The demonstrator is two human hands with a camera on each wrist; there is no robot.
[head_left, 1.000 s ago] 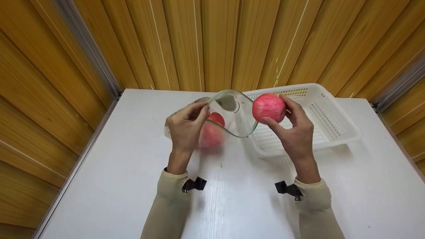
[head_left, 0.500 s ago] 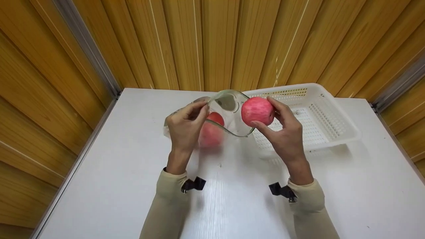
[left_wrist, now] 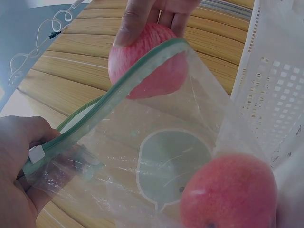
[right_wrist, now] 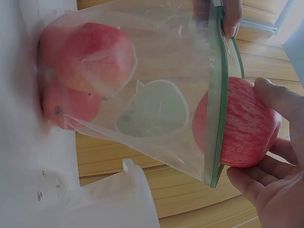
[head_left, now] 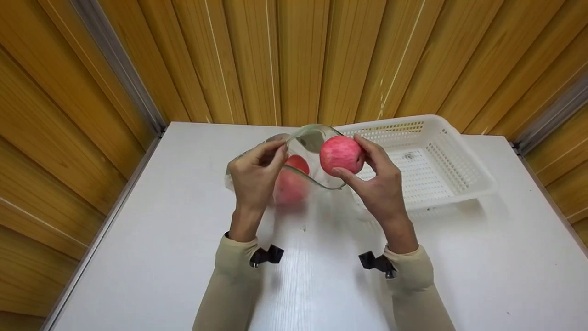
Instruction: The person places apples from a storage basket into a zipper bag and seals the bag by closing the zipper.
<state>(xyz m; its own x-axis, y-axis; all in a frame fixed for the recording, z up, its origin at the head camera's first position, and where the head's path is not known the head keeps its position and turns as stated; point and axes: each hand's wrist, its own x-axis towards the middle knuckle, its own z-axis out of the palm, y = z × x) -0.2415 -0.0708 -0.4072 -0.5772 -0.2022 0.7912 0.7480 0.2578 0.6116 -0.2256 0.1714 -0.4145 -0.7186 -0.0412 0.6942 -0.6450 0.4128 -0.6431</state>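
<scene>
My left hand (head_left: 255, 179) pinches the slider end of a clear zip bag (right_wrist: 152, 109) with a green zip edge, whose mouth gapes open toward the right. Several red apples (right_wrist: 97, 57) lie in the bottom of the bag, on the table. Thumb and fingers of my right hand (head_left: 379, 184) grip another red apple (head_left: 342, 155) at the mouth. In the right wrist view, part of this apple sits behind the green edge, inside the opening. From the left wrist, its lower part shows through the clear film. A pale green printed shape (left_wrist: 173, 166) marks the bag.
A white perforated plastic basket (head_left: 477, 170) stands on the white table (head_left: 174, 266), at the back right behind my right hand. Wood-look panels (head_left: 298, 59) rise along the table's back edge. A white cable (left_wrist: 35, 52) hangs in the left wrist view.
My right hand has carried its apple leftward, from over the basket's left side into the mouth of the bag. The left hand keeps its pinch in nearly the same place.
</scene>
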